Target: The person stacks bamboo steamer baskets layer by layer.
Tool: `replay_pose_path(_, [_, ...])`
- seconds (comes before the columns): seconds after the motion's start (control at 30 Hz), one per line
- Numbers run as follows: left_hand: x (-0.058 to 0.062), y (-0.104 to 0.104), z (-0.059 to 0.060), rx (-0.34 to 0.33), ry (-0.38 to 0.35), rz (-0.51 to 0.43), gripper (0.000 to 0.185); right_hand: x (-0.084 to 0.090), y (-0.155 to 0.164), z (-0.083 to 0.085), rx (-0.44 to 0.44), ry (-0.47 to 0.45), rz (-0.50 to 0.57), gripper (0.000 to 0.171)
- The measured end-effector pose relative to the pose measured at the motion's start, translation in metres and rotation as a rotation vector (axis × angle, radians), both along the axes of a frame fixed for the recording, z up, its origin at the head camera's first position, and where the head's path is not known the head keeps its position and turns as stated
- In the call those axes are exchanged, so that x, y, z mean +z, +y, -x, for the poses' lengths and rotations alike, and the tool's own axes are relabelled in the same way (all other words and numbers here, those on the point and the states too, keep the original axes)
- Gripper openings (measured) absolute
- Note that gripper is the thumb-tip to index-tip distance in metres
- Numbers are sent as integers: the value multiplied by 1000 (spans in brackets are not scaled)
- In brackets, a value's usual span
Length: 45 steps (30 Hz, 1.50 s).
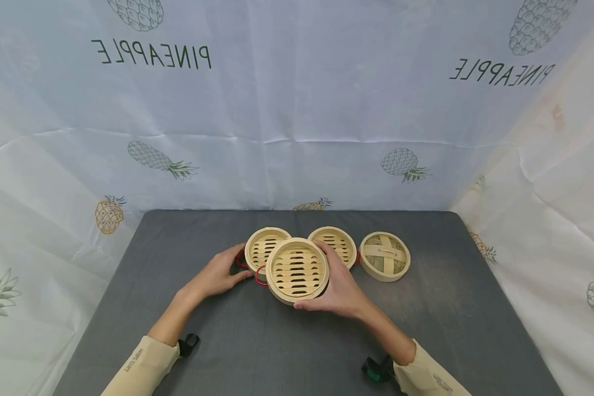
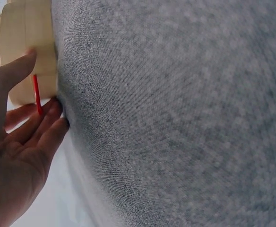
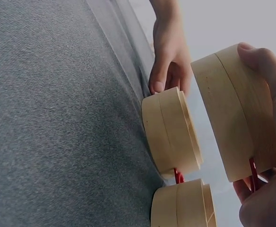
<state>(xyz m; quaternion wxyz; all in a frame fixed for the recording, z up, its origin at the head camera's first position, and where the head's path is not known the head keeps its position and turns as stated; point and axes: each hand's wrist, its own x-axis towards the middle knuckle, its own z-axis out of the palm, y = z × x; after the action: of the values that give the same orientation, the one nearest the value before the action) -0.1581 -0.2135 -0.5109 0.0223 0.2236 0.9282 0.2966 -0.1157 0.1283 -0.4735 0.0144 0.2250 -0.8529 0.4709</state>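
My right hand (image 1: 344, 289) holds a round bamboo steamer basket (image 1: 297, 270) by its right side, thumb on the near wall. This basket has a slatted base and a red loop on its left, and in the right wrist view (image 3: 237, 113) it is raised off the table. My left hand (image 1: 224, 269) grips the left edge of a second steamer basket (image 1: 263, 247), which stands on the table. In the left wrist view its thumb (image 2: 22, 68) presses the wall, and the fingers lie round the lower side by a red loop (image 2: 37, 94).
Behind the raised basket stands a third slatted steamer basket (image 1: 334, 242) with a red loop. To its right lies a woven bamboo lid piece (image 1: 385, 256) with a crossed strap. A dark grey cloth covers the table (image 1: 257, 352); a pineapple-print curtain (image 1: 297, 110) hangs behind.
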Motion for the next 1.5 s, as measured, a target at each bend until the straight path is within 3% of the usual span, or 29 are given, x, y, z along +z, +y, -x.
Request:
replay_pose_path(0.77, [0,-1,0,-11,23,-13,72,10,-20,18,-17,-42,7,130])
replay_pose_path(1.5, [-1,-2,-2,-9,12,-15,72,1,-26,29,-23,-50,7,129])
